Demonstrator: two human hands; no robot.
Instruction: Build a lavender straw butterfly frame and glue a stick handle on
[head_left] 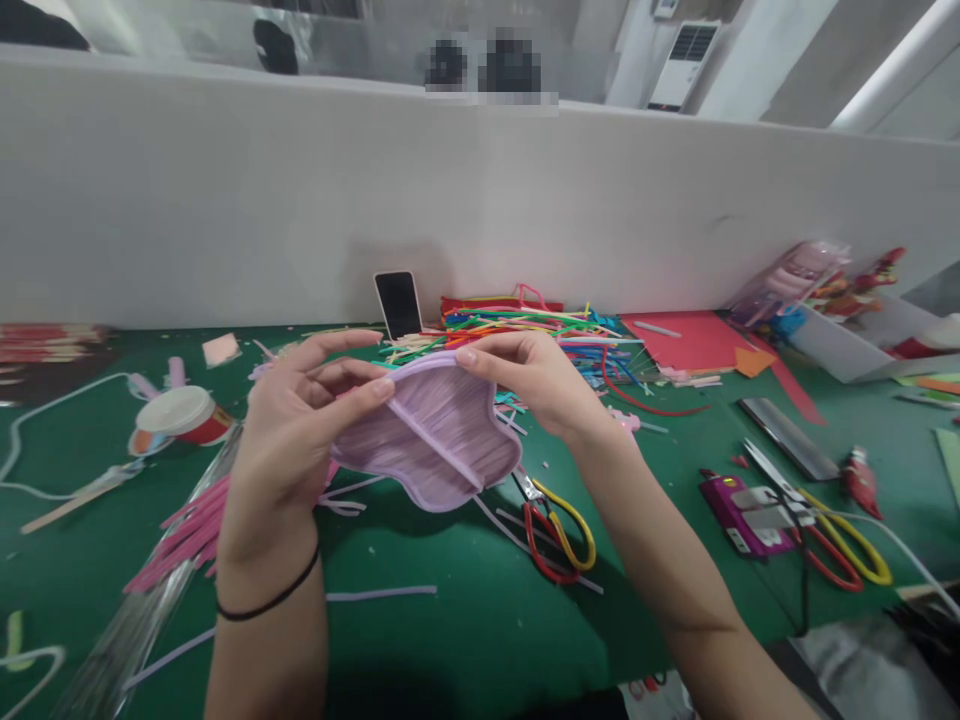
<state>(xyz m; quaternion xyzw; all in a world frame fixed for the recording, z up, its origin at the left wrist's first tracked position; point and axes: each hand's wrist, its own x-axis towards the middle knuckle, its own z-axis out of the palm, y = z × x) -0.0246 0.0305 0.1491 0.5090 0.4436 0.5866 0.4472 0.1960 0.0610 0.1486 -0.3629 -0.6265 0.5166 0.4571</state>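
Both hands hold up a lilac butterfly-like piece point(431, 435) made of straws laid side by side, with a straw rim and a middle rib. My left hand point(300, 425) pinches its left edge between thumb and fingers, the other fingers raised. My right hand point(536, 380) grips the top right edge with fingers curled over it. The piece hangs above the green table point(450, 620). Under it lie red-and-yellow scissors point(555, 525) and loose lilac straw pieces point(379, 593).
A heap of coloured straws point(525, 330) and a propped phone point(398, 303) stand by the white partition. Pink straws in a clear sleeve point(176, 540) and a paper cup point(180, 415) lie left. Red paper point(690, 340), a second pair of scissors point(832, 525) and a purple tool point(739, 510) lie right.
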